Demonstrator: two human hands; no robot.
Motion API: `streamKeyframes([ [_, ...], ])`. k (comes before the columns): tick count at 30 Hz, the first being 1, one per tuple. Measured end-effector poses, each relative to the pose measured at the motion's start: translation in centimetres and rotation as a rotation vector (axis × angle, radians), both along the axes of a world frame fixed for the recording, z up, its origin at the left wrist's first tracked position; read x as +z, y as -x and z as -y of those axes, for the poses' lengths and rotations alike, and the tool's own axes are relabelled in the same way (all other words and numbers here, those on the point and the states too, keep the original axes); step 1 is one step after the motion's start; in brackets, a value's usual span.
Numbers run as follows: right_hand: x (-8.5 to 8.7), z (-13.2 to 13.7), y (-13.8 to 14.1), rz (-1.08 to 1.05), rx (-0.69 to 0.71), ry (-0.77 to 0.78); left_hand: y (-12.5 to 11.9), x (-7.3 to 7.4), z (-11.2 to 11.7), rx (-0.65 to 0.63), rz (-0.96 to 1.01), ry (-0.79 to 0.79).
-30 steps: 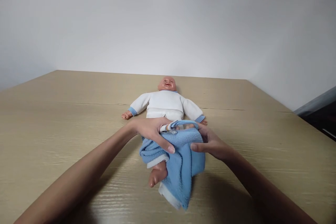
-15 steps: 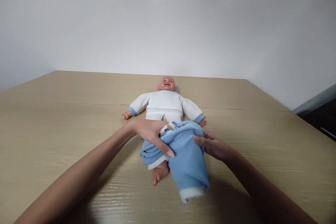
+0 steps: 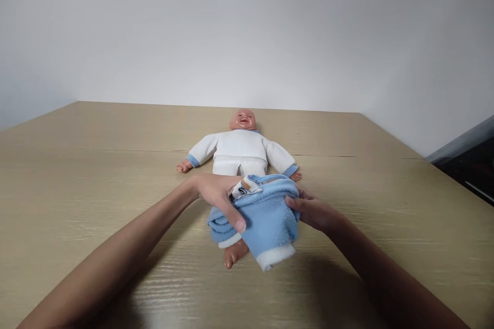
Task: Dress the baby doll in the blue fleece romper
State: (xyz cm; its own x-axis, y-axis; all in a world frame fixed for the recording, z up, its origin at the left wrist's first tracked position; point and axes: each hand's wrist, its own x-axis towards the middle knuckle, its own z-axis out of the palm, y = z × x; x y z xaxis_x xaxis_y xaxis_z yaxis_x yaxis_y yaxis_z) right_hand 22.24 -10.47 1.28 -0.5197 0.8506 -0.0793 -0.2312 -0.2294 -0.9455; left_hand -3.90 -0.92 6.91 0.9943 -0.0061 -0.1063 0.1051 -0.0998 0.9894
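Note:
A baby doll (image 3: 241,144) in a white top with blue cuffs lies on its back, head away from me. Blue fleece pants (image 3: 268,221) with white cuffs are bunched over its lower legs. One bare foot (image 3: 234,254) pokes out of the left pant leg; the doll's other foot is hidden in the fabric. My left hand (image 3: 222,195) grips the waistband from the left, thumb on top and fingers out of sight beneath. On the right side, my right hand (image 3: 311,209) pinches the pants with its thumb in front. A printed patch (image 3: 245,187) shows at the waistband.
The doll rests on a wide wooden table (image 3: 96,175) with a seam running across it. A white partition (image 3: 231,41) rises behind the table and along the right. A dark object (image 3: 471,164) stands beyond the right edge.
The right pant leg has been gathered up and now looks shorter, its white cuff higher and nearer my hands. Both hands keep their hold. The view has tilted slightly.

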Motion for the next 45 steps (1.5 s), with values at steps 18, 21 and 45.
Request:
streamKeyframes([
  [18,0.1,0.0,-0.2,-0.009,0.222,-0.067,0.0,-1.2,0.2,0.104,0.083,0.034],
  [21,0.1,-0.2,0.1,-0.029,0.204,-0.135,-0.3,-1.5,0.2,0.077,0.102,0.086],
  [45,-0.7,12.0,11.2,0.489,-0.795,-0.160,-0.3,2.4,3.0,0.212,-0.326,-0.611],
])
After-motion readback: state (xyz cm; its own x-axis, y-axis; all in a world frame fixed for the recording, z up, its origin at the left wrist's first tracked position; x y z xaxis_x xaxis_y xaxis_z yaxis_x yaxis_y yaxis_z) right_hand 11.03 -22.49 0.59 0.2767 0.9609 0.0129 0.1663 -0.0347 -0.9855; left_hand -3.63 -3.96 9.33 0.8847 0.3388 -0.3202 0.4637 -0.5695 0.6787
